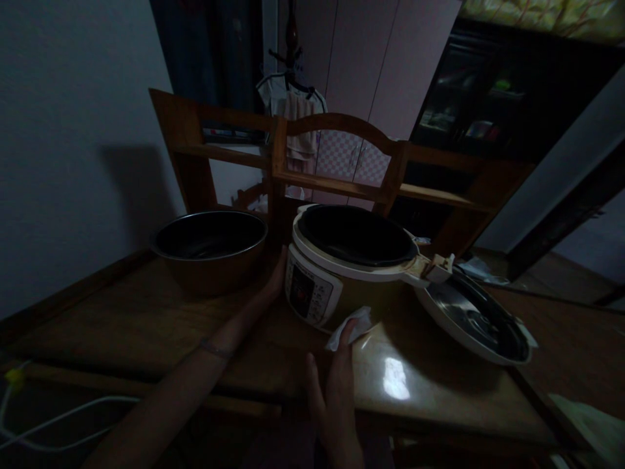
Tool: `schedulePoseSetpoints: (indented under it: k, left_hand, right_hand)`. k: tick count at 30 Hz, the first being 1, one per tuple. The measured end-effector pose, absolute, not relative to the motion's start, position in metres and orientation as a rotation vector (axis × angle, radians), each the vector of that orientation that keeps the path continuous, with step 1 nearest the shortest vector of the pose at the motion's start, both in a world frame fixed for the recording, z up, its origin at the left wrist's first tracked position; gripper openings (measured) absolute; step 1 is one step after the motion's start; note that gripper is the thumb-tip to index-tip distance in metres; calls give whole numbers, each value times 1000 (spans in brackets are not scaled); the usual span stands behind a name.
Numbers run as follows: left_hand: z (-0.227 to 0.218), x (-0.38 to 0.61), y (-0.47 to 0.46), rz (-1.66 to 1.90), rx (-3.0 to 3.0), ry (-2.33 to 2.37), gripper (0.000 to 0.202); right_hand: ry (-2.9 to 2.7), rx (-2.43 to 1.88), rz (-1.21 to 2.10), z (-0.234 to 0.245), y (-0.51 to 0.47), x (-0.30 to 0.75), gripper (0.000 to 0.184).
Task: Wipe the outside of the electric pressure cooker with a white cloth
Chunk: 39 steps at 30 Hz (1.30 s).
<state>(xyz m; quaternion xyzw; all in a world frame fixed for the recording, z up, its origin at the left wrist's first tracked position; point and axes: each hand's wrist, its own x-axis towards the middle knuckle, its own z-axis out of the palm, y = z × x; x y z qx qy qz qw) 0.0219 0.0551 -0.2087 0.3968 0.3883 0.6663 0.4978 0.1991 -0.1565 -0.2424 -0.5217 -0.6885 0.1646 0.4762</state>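
A white and olive electric pressure cooker (356,293) stands on the wooden desk, its lid (478,312) hinged open to the right and its dark inner pot (361,234) showing. My left hand (278,277) is held round the cooker's left side, with most of its fingers hidden. Between the fingers of my right hand (336,378) is a white tissue (350,327), pressed against the lower front of the cooker, right of the control panel (310,294). To the left of my left hand sits a wide pot (212,270) with a dark inside.
A wooden desk (430,391) carries everything, with a shelf frame (336,124) along its back edge. White cable (63,417) loops at the lower left. A plastic bag (481,268) lies behind the lid; beyond are clothes on a rack (293,98) and a dark cabinet (488,98).
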Motion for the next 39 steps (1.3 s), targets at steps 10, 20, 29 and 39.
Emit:
schedulePoseSetpoints:
  k: [10, 20, 29, 39]
  left_hand:
    - [-205, 22, 55, 1595, 1001, 984, 57]
    - [-212, 21, 63, 1561, 1006, 914, 66]
    - [-205, 23, 55, 1516, 1044, 867, 68]
    - [-202, 23, 52, 1578, 1053, 949, 66]
  right_hand:
    - [-1597, -1231, 545, -240, -169, 201, 79]
    - [-1381, -1223, 329, -181, -141, 237, 78]
    - [-1898, -1200, -69, -206, -112, 211, 91]
    - [-1797, -1144, 220, -201, -130, 213, 54]
